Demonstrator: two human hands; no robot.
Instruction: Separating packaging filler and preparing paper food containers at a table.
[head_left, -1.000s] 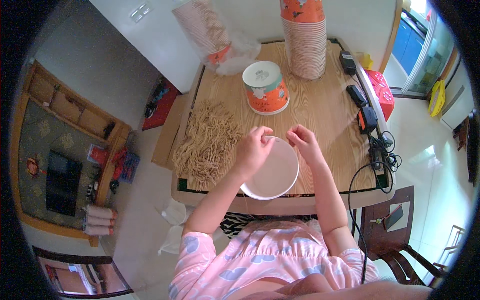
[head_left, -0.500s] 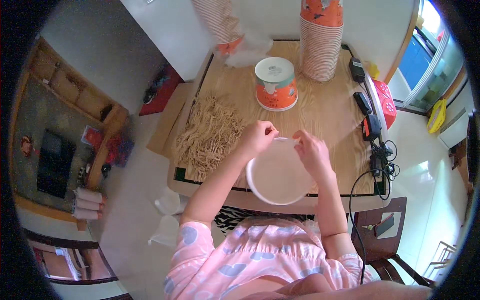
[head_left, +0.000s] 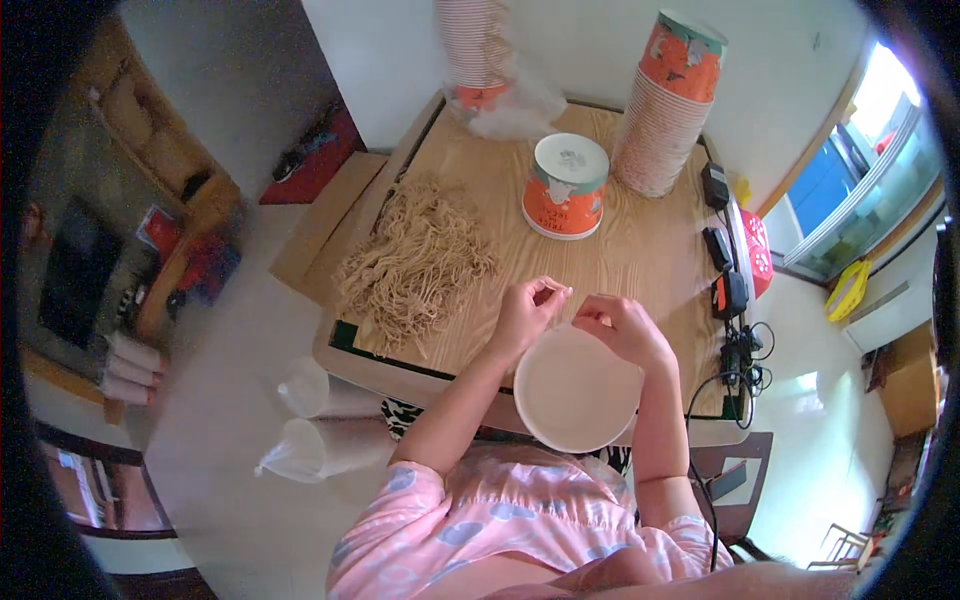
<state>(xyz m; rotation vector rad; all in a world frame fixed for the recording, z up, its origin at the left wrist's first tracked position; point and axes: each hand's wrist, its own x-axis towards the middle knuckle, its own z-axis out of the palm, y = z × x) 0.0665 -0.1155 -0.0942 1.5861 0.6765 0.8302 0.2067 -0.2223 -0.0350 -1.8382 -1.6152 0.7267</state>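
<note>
A white paper bucket stands at the table's near edge in front of my body, its round mouth facing me. My left hand is just beyond its far rim, thumb and fingers pinched together; a tiny pale bit shows at the fingertips, too small to name. Over the far right part of the rim, my right hand has its fingers curled in, and what they pinch is hidden. A heap of beige cords lies left of my left hand. Beyond both hands an orange and green paper bucket sits upside down.
A tall stack of nested buckets stands at the back right, and another stack with clear plastic film at the back left. Black power adapters and cables line the right edge. Wrapped white stacks lie on the floor at left.
My left hand has come away from the bucket's rim, slightly up and left of the right hand. The whole view has shifted and tilted a little. The right hand stays by the rim.
</note>
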